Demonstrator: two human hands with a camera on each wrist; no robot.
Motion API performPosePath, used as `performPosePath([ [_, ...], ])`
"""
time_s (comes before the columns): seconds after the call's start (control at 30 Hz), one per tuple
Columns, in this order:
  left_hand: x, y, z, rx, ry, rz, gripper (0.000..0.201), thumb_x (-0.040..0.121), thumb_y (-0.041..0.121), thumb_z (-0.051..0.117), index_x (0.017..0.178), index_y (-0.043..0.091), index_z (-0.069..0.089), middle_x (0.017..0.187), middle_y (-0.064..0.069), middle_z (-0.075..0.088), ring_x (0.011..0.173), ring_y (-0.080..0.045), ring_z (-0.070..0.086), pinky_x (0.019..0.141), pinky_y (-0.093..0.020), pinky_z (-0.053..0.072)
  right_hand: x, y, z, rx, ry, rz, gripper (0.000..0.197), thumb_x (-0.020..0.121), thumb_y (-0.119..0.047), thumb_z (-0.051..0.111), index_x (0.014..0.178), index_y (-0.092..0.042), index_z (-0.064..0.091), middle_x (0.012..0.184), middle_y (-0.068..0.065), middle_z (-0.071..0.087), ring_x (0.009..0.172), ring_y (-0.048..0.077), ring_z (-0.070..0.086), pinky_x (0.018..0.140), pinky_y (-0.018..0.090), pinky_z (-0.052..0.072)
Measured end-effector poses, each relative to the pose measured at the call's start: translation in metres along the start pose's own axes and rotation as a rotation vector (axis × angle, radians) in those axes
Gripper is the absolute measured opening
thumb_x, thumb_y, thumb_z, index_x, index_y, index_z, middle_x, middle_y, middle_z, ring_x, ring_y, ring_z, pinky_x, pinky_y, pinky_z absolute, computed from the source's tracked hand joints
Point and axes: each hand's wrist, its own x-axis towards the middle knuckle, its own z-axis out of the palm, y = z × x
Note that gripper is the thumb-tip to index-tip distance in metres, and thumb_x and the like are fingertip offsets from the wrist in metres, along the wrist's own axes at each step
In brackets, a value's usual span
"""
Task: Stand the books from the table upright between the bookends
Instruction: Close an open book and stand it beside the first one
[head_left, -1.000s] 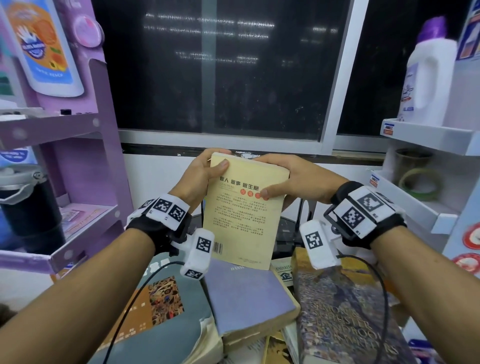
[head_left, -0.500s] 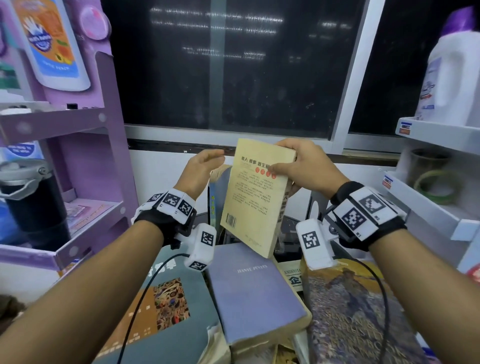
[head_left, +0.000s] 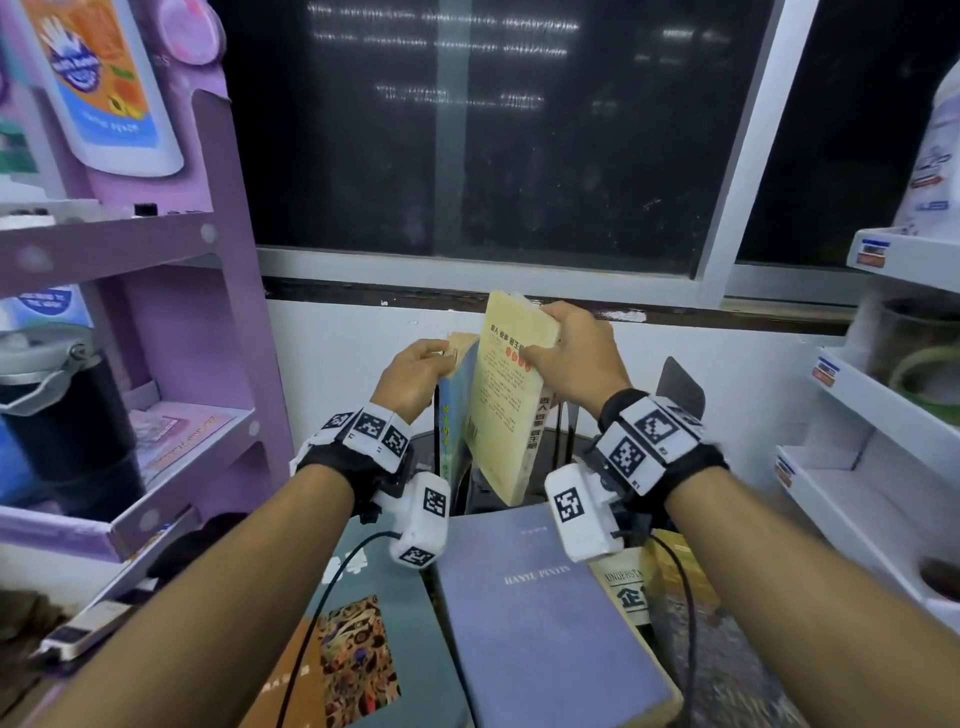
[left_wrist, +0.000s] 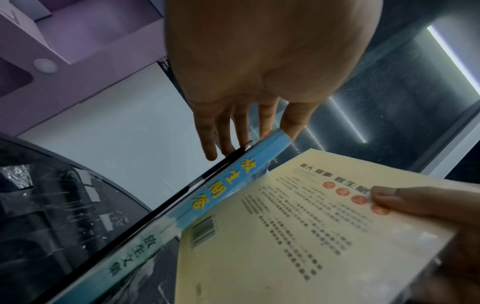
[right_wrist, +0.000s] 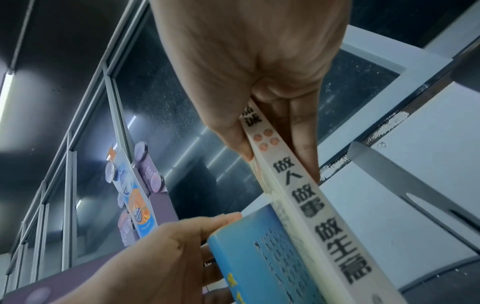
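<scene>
Yellow book (head_left: 506, 400), pinched by the right hand (head_left: 576, 358), tilts in at twelve o'clock beside one standing blue book (head_left: 453, 410), steadied by the flat left hand (head_left: 413, 371). Several books (head_left: 545, 618) remain on the worktop at six o'clock.

I hold the yellow book (head_left: 511, 395) tilted, its lower edge above the table, beside the blue book (head_left: 457, 410) standing upright. The dark bookend (head_left: 680, 382) stands to the right.

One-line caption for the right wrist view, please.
Right hand pinches the cream book near its spine top, lowering it beside the blue book steadied by the left hand.
</scene>
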Motion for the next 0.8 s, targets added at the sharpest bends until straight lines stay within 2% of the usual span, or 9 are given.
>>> performPosePath([
  [0.07, 0.001, -0.001, 0.0, -0.03, -0.02, -0.034, 0.027, 0.092, 0.019, 0.055, 0.119, 0.023, 0.058, 0.117, -0.004, 0.063, 0.101, -0.022, 0.061, 0.085, -0.04, 0.054, 0.005, 0.004, 0.014, 0.0, -0.03, 0.018, 0.035, 0.084, -0.02, 0.068, 0.118, -0.021, 0.059, 0.113, 0.008, 0.064, 0.093, 0.028, 0.066, 0.067, 0.044, 0.061],
  [0.13, 0.004, -0.002, -0.001, -0.086, -0.024, -0.063, 0.028, 0.093, 0.016, 0.054, 0.12, 0.021, 0.059, 0.105, -0.004, 0.062, 0.084, -0.018, 0.061, 0.064, -0.029, 0.053, 0.01, 0.007, 0.026, -0.005, -0.05, 0.028, 0.038, 0.083, -0.021, 0.068, 0.119, -0.021, 0.058, 0.109, 0.01, 0.063, 0.093, 0.03, 0.065, 0.068, 0.046, 0.06],
  [0.2, 0.005, -0.004, -0.003, -0.115, -0.023, -0.067, 0.027, 0.092, 0.015, 0.055, 0.118, 0.02, 0.06, 0.1, -0.002, 0.062, 0.077, -0.015, 0.061, 0.057, -0.025, 0.051, 0.015, 0.011, 0.037, -0.019, -0.068, 0.03, 0.038, 0.082, -0.023, 0.068, 0.119, -0.021, 0.059, 0.107, 0.009, 0.063, 0.093, 0.028, 0.063, 0.068, 0.042, 0.059],
  [0.3, 0.005, -0.008, -0.005, -0.148, -0.027, -0.056, 0.027, 0.092, 0.016, 0.057, 0.118, 0.02, 0.061, 0.101, 0.0, 0.063, 0.077, -0.014, 0.062, 0.058, -0.025, 0.052, 0.018, 0.016, 0.053, -0.06, -0.102, 0.03, 0.035, 0.085, -0.026, 0.067, 0.119, -0.021, 0.057, 0.105, 0.004, 0.063, 0.086, 0.021, 0.058, 0.056, 0.023, 0.043],
  [0.4, 0.005, -0.012, -0.007, -0.183, -0.016, -0.042, 0.026, 0.091, 0.017, 0.059, 0.116, 0.021, 0.063, 0.102, 0.001, 0.064, 0.079, -0.015, 0.063, 0.059, -0.025, 0.053, 0.022, 0.019, 0.07, -0.027, -0.124, 0.023, 0.036, 0.084, -0.027, 0.068, 0.118, -0.02, 0.058, 0.111, 0.008, 0.065, 0.095, 0.026, 0.06, 0.068, 0.026, 0.045],
  [0.5, 0.005, -0.014, -0.008, -0.199, -0.024, -0.038, 0.026, 0.09, 0.017, 0.061, 0.116, 0.021, 0.064, 0.101, 0.003, 0.064, 0.081, -0.014, 0.064, 0.058, -0.024, 0.053, 0.023, 0.021, 0.079, -0.065, -0.152, 0.03, 0.045, 0.086, -0.028, 0.066, 0.128, -0.018, 0.054, 0.119, 0.012, 0.062, 0.11, 0.03, 0.054, 0.075, 0.025, 0.036],
  [0.67, 0.006, -0.015, -0.01, -0.215, -0.035, -0.035, 0.026, 0.089, 0.02, 0.063, 0.115, 0.023, 0.065, 0.103, 0.004, 0.067, 0.082, -0.012, 0.066, 0.057, -0.023, 0.054, 0.019, 0.021, 0.083, -0.054, -0.208, 0.002, 0.045, 0.086, -0.029, 0.066, 0.127, -0.015, 0.053, 0.109, 0.014, 0.064, 0.109, 0.031, 0.056, 0.073, 0.029, 0.041],
  [0.73, 0.006, -0.015, -0.011, -0.22, -0.036, -0.033, 0.025, 0.089, 0.02, 0.063, 0.114, 0.023, 0.065, 0.103, 0.004, 0.067, 0.082, -0.012, 0.066, 0.057, -0.023, 0.054, 0.018, 0.02, 0.082, -0.057, -0.236, -0.007, 0.058, 0.085, -0.031, 0.068, 0.136, -0.016, 0.047, 0.113, 0.013, 0.063, 0.11, 0.027, 0.056, 0.071, 0.026, 0.044],
  [0.8, 0.006, -0.016, -0.012, -0.226, -0.033, -0.032, 0.025, 0.089, 0.021, 0.064, 0.114, 0.023, 0.066, 0.104, 0.003, 0.067, 0.083, -0.013, 0.067, 0.056, -0.023, 0.054, 0.014, 0.017, 0.078, -0.038, -0.281, 0.003, 0.068, 0.083, -0.031, 0.071, 0.142, -0.019, 0.04, 0.11, 0.01, 0.064, 0.098, 0.022, 0.063, 0.06, 0.019, 0.049],
])
